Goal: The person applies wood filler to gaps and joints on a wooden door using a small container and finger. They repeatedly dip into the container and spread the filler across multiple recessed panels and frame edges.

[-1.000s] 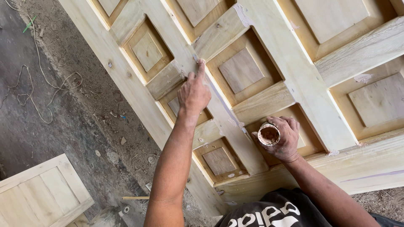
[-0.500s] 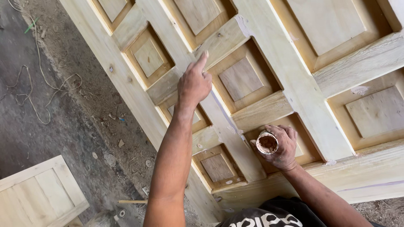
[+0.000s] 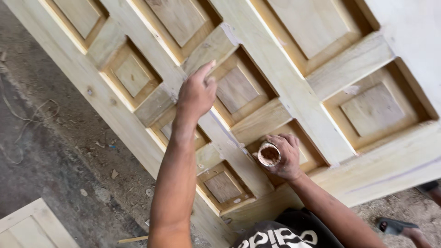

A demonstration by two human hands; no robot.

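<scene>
Left hand (image 3: 196, 94), fingers (image 3: 205, 70) loosely curled, presses the stiff pale paneled wooden door (image 3: 275, 69); right hand (image 3: 282, 156) grips a small, light round container of brown paste (image 3: 268, 155) around its sides.

Panelled door (image 3: 275, 64): bare pale wood, matt, unvarnished, grain showing, a few whitish filler smears. Small round cup (image 3: 268, 154): brown pasty contents, dull. Ground (image 3: 50, 156): rough grey concrete, dusty.

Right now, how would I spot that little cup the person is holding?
Find the big pale wooden door with square sunken panels lying across the ground. Near its lower edge, the right hand rests on a panel, gripping the small round cup. It is the only round thing there, with brown paste inside.
</scene>
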